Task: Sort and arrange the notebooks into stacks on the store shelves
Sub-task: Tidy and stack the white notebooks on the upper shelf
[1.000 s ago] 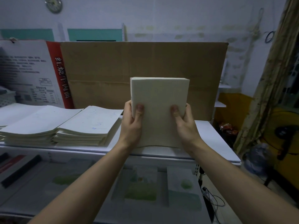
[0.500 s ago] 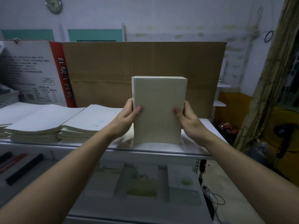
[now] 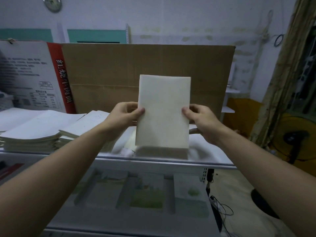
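1. Dim storeroom, white top shelf (image 3: 213,164), cardboard sheet (image 3: 111,69) behind.
2. Notebook bundle (image 3: 163,112) upright, long axis vertical, by the shelf's front edge.
3. I see left hand (image 3: 123,115) and right hand (image 3: 203,120) pinching opposite side edges, equally near.

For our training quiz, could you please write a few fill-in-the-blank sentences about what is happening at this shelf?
1. The left hand and right hand hold the notebooks ___, not flat.
2. The brown sheet behind them is made of ___.
3. The flat stacks lie on the shelf to the ___ of the held notebooks.
Missing words: upright; cardboard; left.
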The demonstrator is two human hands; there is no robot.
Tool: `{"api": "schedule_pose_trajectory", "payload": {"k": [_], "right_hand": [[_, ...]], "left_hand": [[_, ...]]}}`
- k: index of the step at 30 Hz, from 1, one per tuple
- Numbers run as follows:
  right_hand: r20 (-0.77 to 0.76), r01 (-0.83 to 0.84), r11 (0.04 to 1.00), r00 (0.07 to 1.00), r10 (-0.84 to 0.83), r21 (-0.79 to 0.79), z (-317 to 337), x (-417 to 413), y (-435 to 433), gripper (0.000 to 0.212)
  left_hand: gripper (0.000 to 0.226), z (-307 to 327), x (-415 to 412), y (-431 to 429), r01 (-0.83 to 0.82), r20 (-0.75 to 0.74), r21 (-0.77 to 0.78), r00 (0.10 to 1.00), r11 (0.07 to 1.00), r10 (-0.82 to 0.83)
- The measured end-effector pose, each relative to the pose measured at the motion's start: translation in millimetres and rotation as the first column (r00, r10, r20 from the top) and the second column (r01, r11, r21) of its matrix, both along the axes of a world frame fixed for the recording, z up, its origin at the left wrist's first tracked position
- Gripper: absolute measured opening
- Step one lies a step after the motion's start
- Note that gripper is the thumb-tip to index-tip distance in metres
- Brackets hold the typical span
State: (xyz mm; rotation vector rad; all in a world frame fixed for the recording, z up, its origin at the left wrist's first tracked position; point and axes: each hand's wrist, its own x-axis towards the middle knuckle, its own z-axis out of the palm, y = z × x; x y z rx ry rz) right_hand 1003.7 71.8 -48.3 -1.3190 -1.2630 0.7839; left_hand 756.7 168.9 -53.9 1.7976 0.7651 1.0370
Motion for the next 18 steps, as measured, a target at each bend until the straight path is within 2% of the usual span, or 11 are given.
{"api": "schedule_pose_trajectory", "payload": {"k": [3, 5, 8, 11, 18], "right_hand": [[0.032, 0.087, 0.962, 0.996, -0.082, -0.258, 24.3, -2.0, 3.7, 0.030], [0.014, 0.097, 0.921, 0.995, -0.099, -0.376, 31.0, -4.6, 6.7, 0.030], [-0.071, 0.052, 0.883, 0.993, -0.096, -0.466, 28.0, -10.1, 11.7, 0.024], [-0.050, 0.065, 0.849, 0.993, -0.107, -0.524, 14.9, -11.3, 20.2, 0.023], [0.065, 0.120, 0.814, 0.993, -0.100, -0.568, -3.4, -0.2, 30.7, 0.022]], "left_hand": [[0.033, 27.1, 10.8, 0.9, -0.092, -0.144, -0.297, 0.988, 0.951, 0.051], [0.030, 36.2, 15.8, 3.5, -0.158, -0.244, -0.376, 0.968, 0.913, 0.068], [0.035, 38.1, 18.6, 13.8, -0.174, -0.333, -0.468, 0.943, 0.867, 0.010], [0.032, 30.0, 23.0, 18.9, -0.186, -0.397, -0.519, 0.917, 0.834, -0.043], [0.026, 7.2, 37.2, 25.7, -0.216, -0.461, -0.504, 0.886, 0.836, -0.049]]}}
